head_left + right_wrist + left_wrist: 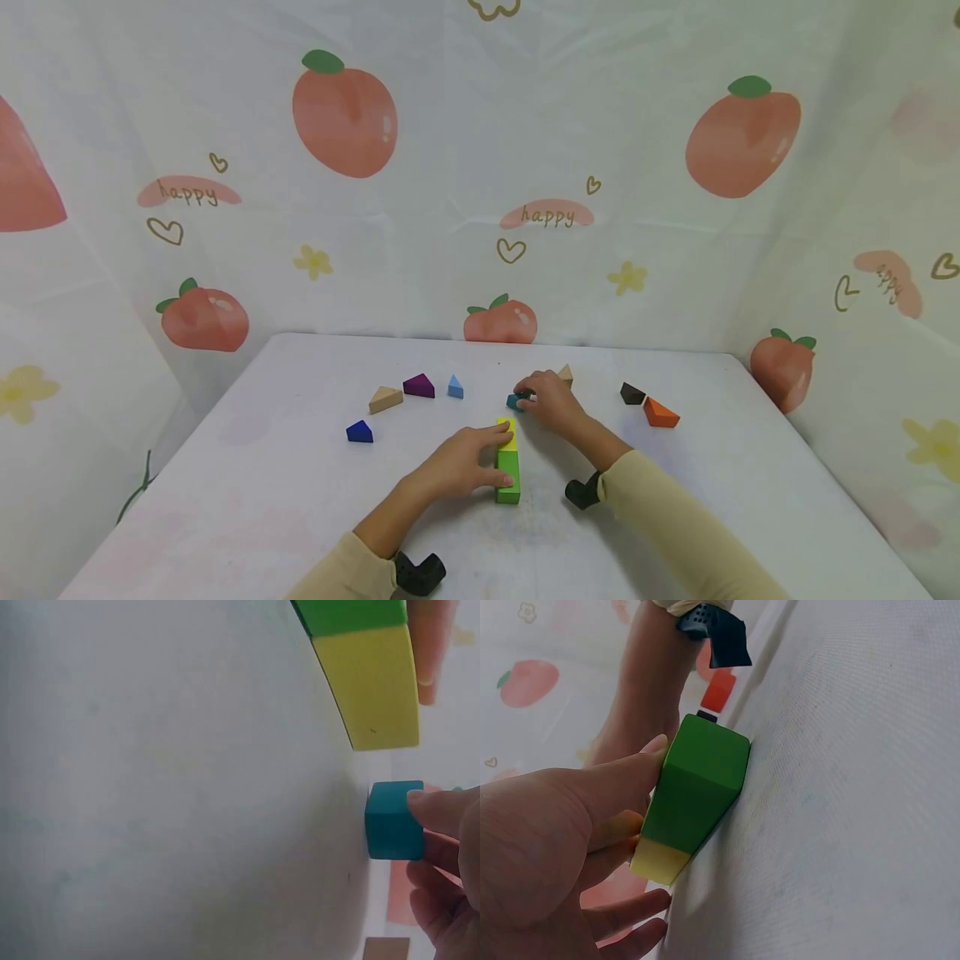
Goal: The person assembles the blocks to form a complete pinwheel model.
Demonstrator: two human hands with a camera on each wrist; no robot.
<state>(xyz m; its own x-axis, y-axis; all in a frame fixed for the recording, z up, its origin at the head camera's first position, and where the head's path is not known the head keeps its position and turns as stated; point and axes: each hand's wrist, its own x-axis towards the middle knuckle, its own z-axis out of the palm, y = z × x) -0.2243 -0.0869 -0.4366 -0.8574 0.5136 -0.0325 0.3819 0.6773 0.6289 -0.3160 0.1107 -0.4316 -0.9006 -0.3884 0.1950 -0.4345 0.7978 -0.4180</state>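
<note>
A green block (508, 477) and a yellow block (507, 435) lie end to end on the white table, the green one nearer to me. My left hand (467, 461) holds this row from the left, thumb on the green block and forefinger on the yellow. Just beyond the yellow end, my right hand (555, 402) pinches a small teal block (394, 825) between thumb and fingers. In the right wrist view a gap shows between the teal block and the yellow end. The right hand partly covers the teal block in the head view.
To the left lie a dark blue block (360, 432), a natural wood block (386, 399), a purple block (419, 385) and a light blue one (456, 387). Another wood piece (566, 375) stands behind the right hand. A black block (632, 393) and an orange block (662, 412) lie right.
</note>
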